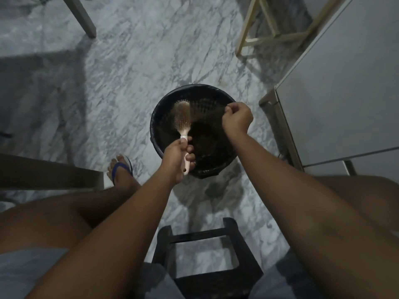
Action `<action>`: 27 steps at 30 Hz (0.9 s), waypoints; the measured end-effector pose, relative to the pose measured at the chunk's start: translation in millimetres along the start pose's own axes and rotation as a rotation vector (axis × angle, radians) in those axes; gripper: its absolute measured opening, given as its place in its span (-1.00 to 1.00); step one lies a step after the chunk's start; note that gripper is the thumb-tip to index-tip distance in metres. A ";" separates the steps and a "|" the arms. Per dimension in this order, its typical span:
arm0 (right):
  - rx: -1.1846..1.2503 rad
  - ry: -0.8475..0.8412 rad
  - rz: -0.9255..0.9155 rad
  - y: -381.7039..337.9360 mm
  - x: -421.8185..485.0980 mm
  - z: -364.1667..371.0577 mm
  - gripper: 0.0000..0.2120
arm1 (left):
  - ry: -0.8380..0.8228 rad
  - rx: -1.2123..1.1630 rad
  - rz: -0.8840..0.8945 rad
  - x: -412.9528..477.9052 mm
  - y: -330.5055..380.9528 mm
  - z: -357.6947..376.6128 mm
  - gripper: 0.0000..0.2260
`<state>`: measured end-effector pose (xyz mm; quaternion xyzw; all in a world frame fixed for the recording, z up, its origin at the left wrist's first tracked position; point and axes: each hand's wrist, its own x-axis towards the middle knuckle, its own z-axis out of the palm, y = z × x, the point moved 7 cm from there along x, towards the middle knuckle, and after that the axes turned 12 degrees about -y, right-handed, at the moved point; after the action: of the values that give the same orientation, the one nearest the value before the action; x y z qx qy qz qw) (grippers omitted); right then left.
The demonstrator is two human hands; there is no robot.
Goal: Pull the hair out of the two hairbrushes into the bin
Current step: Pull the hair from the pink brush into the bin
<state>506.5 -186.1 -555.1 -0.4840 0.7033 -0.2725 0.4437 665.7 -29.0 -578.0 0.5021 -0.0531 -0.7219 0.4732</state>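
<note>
A black mesh bin stands on the marble floor in front of my knees. My left hand grips the pale pink handle of an oval hairbrush, whose bristle head is held over the bin's left half. My right hand hovers over the bin's right rim with fingers curled, pinching a dark clump of hair that stretches from the brush head toward my fingers. A second hairbrush is not in view.
A black plastic stool stands between my legs. My left foot in a blue sandal is beside the bin. A white cabinet rises at right, wooden stool legs at the back, a table leg at top left.
</note>
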 end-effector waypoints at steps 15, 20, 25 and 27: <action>0.336 -0.779 0.099 -18.5 -45.6 59.9 -0.50 | -0.246 -0.122 -0.121 1.8 19.0 -5.3 -0.74; 0.268 -0.598 -0.099 -28.4 -36.8 45.3 -0.81 | -0.210 -0.156 -0.105 3.5 21.9 -5.1 -0.73; 0.375 -0.346 -0.180 -42.1 -21.0 16.6 -0.85 | -0.221 -0.167 -0.115 3.6 14.5 -11.5 -0.74; 0.458 -0.248 -0.228 -49.6 -16.4 4.7 -0.87 | -0.186 -0.199 -0.104 4.3 12.0 -15.8 -0.74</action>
<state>534.7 -189.7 -511.1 -0.4769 0.5048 -0.4110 0.5906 685.4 -32.4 -582.1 0.3857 0.0014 -0.7905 0.4758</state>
